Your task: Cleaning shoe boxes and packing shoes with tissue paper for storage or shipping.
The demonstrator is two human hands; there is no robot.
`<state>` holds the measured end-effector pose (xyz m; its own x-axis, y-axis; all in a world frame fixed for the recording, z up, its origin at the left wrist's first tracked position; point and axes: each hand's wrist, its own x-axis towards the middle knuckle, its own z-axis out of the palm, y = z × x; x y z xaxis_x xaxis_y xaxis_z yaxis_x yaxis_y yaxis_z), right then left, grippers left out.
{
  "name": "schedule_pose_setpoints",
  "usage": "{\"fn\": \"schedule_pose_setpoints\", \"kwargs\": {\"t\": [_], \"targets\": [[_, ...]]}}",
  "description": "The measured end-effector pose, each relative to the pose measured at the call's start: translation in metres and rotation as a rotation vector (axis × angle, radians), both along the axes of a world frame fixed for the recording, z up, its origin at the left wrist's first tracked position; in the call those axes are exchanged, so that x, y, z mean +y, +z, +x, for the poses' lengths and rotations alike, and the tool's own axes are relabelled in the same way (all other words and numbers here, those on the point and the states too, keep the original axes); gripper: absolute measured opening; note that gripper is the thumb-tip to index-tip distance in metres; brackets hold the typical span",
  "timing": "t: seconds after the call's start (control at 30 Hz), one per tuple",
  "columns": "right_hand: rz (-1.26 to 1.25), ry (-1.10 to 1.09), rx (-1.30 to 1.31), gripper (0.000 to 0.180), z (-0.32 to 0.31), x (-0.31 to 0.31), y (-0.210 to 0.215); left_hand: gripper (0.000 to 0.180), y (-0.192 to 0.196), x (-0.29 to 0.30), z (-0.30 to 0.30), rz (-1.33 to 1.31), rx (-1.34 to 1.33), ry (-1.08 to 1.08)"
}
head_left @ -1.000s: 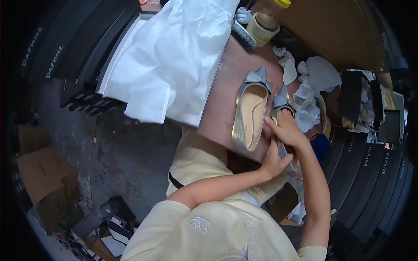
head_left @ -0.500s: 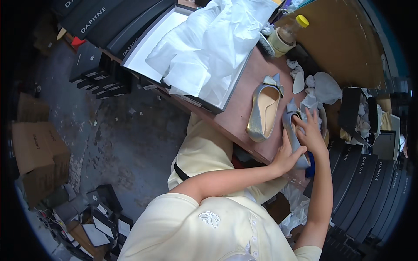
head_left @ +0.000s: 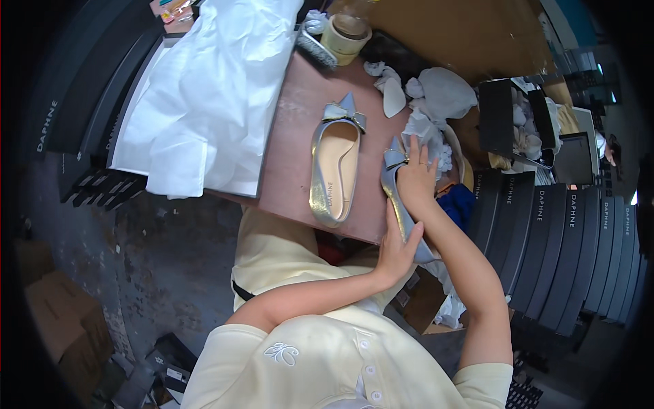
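Note:
A grey-blue metallic pointed flat shoe (head_left: 390,175) with a bow stands at the right side of the pink tabletop (head_left: 293,146). My left hand (head_left: 400,249) is wrapped around its heel end. Over the shoe's opening lies my right hand (head_left: 417,178), its visible fingers stretched out and apart near the bow; its thumb side is hidden. The matching flat shoe (head_left: 336,167) sits upright to the left, toe pointing away, beige insole showing, touched by neither hand.
An open shoebox (head_left: 235,189) with white tissue paper (head_left: 197,95) covers the table's left part. Behind are a brush (head_left: 317,53), a tape roll (head_left: 346,39) and crumpled paper (head_left: 446,95). Dark shoeboxes (head_left: 538,252) are stacked at right; cartons (head_left: 71,313) stand on the left floor.
The view has turned rightward, so the table and shoes appear farther left. Both hands remain at the same shoe, and the other shoe has not moved on the table.

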<state>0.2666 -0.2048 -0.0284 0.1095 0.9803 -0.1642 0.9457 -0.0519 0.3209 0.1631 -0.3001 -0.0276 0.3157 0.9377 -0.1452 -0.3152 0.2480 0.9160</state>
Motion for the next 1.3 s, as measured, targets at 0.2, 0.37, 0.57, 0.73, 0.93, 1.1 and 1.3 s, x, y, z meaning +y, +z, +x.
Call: {"fn": "schedule_pose_setpoints", "kwargs": {"t": [0.2,0.37,0.57,0.73,0.93,1.1,1.3], "targets": [[0.015,-0.014,0.025,0.021,-0.001,-0.003,-0.003,0.076,0.002,-0.002,-0.002,0.008,0.027,-0.001],[0.111,-0.017,0.138,0.022,0.005,-0.001,-0.020,0.070,0.001,0.001,-0.007,-0.039,-0.067,-0.048],[-0.040,-0.004,0.273,0.031,-0.005,-0.008,0.027,0.073,-0.005,0.005,-0.010,-0.020,-0.107,-0.040],[0.028,-0.160,1.197,0.060,0.002,-0.072,0.121,0.064,0.004,0.007,-0.016,-0.127,-0.319,-0.026],[0.705,-0.452,1.524,0.072,-0.031,-0.150,0.086,0.066,0.046,-0.011,-0.016,-0.027,-0.314,-0.254],[0.875,-0.443,1.671,0.066,-0.005,-0.182,0.106,0.044,0.037,-0.003,-0.084,0.703,0.164,-0.461],[0.960,-0.377,1.887,0.076,-0.001,-0.208,0.121,0.021,-0.012,0.002,-0.172,0.719,0.447,-0.096]]}}
